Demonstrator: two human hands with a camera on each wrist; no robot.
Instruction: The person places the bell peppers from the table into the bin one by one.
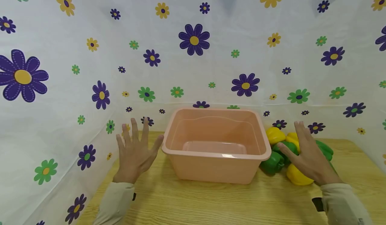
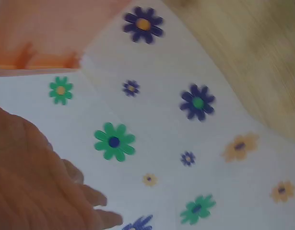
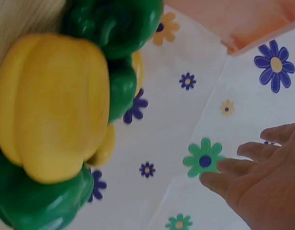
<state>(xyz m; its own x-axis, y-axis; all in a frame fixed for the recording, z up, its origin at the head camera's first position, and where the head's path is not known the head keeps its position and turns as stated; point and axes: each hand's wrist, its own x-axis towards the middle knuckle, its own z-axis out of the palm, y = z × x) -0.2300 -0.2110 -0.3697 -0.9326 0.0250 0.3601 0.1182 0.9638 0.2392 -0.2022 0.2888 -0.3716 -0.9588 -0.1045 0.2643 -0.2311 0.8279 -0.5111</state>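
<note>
A pink plastic basin [image 1: 211, 166] stands upright on the wooden table, with nothing inside it. To its left my left hand [image 1: 135, 156] is raised with fingers spread, the thumb tip close to the basin's rim. My right hand [image 1: 310, 154] hovers over a pile of bell peppers on the basin's right, fingers extended and holding nothing. Among the pile are a green bell pepper [image 1: 272, 163] beside the basin and a yellow bell pepper [image 1: 298, 176] at the front. The right wrist view shows the yellow bell pepper [image 3: 53, 108] large, apart from the hand [image 3: 265, 179]. Part of the pile is hidden behind my hand.
The light wooden table [image 1: 193, 205] extends in front of the basin. A white flower-patterned sheet [image 1: 193, 71] hangs behind the table and along its left side. Dark bands show at both sleeve cuffs.
</note>
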